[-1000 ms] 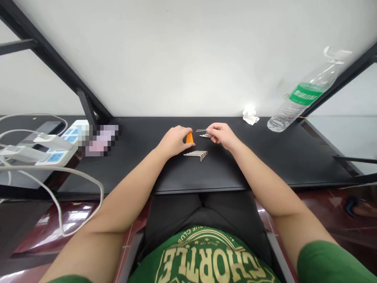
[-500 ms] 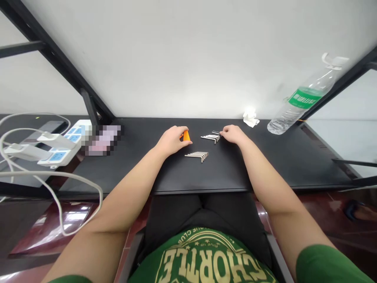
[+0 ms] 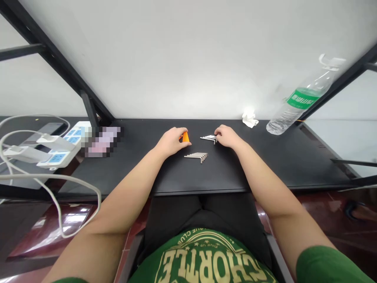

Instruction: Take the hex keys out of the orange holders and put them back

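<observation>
My left hand point(image 3: 173, 142) is closed on an orange plastic piece point(image 3: 185, 137), gripping it between thumb and fingers at the desk surface; it looks like a hex key holder, though the fingers cover part of it. Just to its right lies a row of silver hex keys point(image 3: 208, 137). At the right end of that row, my right hand point(image 3: 226, 136) pinches the bent end of a thin hex key, mostly hidden behind the fingertips. Nearer to me lies a second row of several hex keys point(image 3: 196, 156), side by side with their short ends pointing towards me.
The black desk point(image 3: 203, 181) meets a white wall. A crumpled tissue point(image 3: 249, 118) and a clear plastic bottle with a green label point(image 3: 303, 98) stand back right. On the left are a power strip point(image 3: 69, 147) with plugs, white cables point(image 3: 73, 179) and a blurred-out item point(image 3: 103, 142).
My right hand has moved slightly left, bringing the thin hex key from behind the far row in against it. My left hand stays in place with the orange piece.
</observation>
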`<state>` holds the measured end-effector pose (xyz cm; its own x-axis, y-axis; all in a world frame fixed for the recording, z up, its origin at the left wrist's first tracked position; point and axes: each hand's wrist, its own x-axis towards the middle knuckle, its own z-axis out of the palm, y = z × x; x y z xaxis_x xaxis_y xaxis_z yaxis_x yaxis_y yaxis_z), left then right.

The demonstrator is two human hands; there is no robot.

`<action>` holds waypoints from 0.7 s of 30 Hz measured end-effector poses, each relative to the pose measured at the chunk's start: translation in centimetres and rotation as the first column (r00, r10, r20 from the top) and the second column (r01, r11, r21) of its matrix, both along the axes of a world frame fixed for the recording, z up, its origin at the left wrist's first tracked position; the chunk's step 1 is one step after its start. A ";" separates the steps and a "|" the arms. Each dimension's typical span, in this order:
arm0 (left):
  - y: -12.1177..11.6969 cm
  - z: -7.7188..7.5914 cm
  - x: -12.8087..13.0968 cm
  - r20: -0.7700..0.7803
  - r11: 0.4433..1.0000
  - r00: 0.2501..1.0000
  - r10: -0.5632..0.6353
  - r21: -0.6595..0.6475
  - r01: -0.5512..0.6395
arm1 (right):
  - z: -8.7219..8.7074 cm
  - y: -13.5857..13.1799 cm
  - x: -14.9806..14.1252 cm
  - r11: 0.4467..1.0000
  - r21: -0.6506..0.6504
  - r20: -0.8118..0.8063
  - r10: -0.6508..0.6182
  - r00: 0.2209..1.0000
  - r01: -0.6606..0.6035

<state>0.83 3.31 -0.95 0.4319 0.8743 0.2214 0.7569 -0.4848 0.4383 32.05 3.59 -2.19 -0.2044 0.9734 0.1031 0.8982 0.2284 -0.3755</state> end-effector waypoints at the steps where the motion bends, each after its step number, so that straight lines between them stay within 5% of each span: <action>1: 0.0 0.0 0.0 0.002 1.000 1.000 -0.001 -0.001 0.001 | 0.1 -0.2 -0.3 1.000 -0.011 -0.003 0.005 1.000 -0.005; 21: 0.1 0.0 0.1 -0.042 1.000 0.999 -0.018 -0.014 0.017 | 1.3 -1.4 -0.3 0.998 -0.059 -0.025 0.030 0.999 -0.032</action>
